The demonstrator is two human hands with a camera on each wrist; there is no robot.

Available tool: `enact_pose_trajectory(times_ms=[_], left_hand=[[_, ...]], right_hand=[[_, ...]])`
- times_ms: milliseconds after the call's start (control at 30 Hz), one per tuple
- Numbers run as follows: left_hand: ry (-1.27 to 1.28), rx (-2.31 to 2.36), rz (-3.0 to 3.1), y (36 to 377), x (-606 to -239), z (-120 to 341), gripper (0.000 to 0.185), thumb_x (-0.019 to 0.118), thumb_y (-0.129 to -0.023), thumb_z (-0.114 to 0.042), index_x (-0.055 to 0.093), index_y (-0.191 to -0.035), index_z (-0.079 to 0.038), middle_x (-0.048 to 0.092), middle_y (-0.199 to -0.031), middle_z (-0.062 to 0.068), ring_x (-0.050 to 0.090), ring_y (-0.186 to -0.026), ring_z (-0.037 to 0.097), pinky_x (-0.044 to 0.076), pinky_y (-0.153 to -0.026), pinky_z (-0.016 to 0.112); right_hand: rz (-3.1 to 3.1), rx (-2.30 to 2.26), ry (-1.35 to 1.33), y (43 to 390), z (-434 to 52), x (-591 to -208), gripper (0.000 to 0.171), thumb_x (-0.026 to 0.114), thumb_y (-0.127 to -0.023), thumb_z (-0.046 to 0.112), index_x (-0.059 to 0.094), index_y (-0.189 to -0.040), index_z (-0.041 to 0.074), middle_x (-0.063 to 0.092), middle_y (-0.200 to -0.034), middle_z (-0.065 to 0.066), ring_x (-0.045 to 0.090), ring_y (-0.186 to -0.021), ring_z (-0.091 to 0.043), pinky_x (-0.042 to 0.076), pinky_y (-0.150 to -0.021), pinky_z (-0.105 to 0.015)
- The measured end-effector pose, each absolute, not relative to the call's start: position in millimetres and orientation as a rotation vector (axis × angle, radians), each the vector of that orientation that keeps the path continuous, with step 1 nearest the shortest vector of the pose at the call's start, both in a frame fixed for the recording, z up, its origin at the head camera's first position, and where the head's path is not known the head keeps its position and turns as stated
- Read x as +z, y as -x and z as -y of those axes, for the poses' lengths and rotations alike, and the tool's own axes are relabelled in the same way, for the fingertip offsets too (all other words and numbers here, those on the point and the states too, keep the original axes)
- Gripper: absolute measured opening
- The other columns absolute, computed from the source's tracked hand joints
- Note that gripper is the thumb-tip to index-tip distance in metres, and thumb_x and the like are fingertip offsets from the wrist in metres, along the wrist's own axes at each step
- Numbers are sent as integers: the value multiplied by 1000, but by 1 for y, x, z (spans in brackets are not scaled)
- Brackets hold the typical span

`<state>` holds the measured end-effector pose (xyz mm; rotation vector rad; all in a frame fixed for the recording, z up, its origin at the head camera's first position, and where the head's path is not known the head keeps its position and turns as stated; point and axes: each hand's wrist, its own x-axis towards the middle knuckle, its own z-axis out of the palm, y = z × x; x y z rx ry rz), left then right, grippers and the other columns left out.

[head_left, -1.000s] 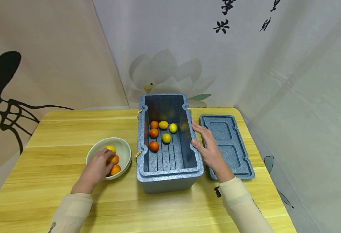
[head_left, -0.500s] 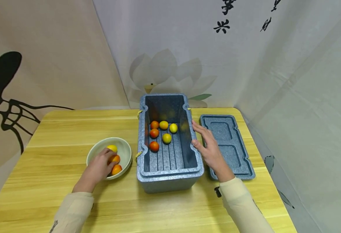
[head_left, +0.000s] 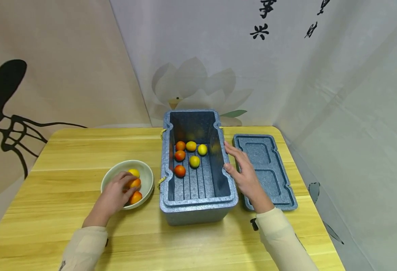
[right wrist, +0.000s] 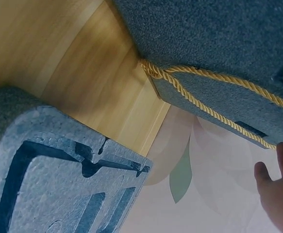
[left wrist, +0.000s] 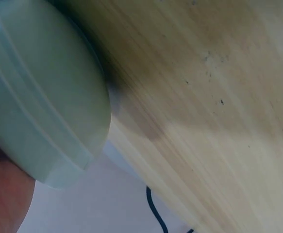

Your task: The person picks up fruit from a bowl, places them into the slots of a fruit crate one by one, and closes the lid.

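My left hand [head_left: 116, 191] reaches into a pale green bowl [head_left: 147, 174], thumb and fingers around a small orange fruit [head_left: 136, 183]. Beside that fruit lie a yellow fruit [head_left: 134, 172] and another orange fruit [head_left: 136, 197]; the palm side is hidden. My right hand [head_left: 243, 173] rests with extended fingers against the right rim of a grey-blue foam box [head_left: 198, 216]. Inside the box are several fruits, among them a red-orange fruit [head_left: 179, 171] and a yellow fruit [head_left: 194, 162]. In the left wrist view the bowl [left wrist: 54, 97] hides most of the hand.
A grey-blue lid [head_left: 269, 180] with recessed panels lies right of the box on the wooden table [head_left: 73, 158]. Yellow rope [right wrist: 204, 75] runs along the box's side. A printed cloth [head_left: 198, 45] hangs behind the table.
Fingers and thumb of my left hand have shifted slightly around the orange fruit in the bowl. My right hand stays at the box rim. The head view has drifted a little.
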<state>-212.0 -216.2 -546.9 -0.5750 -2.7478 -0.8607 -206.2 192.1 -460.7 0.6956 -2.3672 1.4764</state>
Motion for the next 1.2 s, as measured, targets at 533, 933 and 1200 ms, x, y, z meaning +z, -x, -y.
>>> enact_pose_trajectory(times_ms=[533,933,1200], left_hand=[[514,-1105,2678,210,-519,217,31,76,-83,4,66,-113,4,57,-115,13,62,-102,36,56,-82,44],[477,-1254,2591,242,-469,198,30,73,-89,-5,66,-118,1,56,-121,12,56,-111,33,53,-88,48],[482,-1261,2522,253,-443,182,32,76,-87,-10,67,-117,-1,57,-121,8,56,-112,27,54,-88,45]], right_hand=[[2352,1414,-738,217,-194,-477,48,56,-102,22,47,-142,-3,39,-151,-16,34,-135,-35,24,-109,-60],[2366,1418,-700,217,-202,-481,50,56,-102,30,47,-145,6,37,-154,-7,33,-137,-28,26,-109,-58],[2369,1425,-701,218,-201,-481,49,56,-102,27,47,-145,7,37,-154,-7,33,-137,-27,25,-109,-59]])
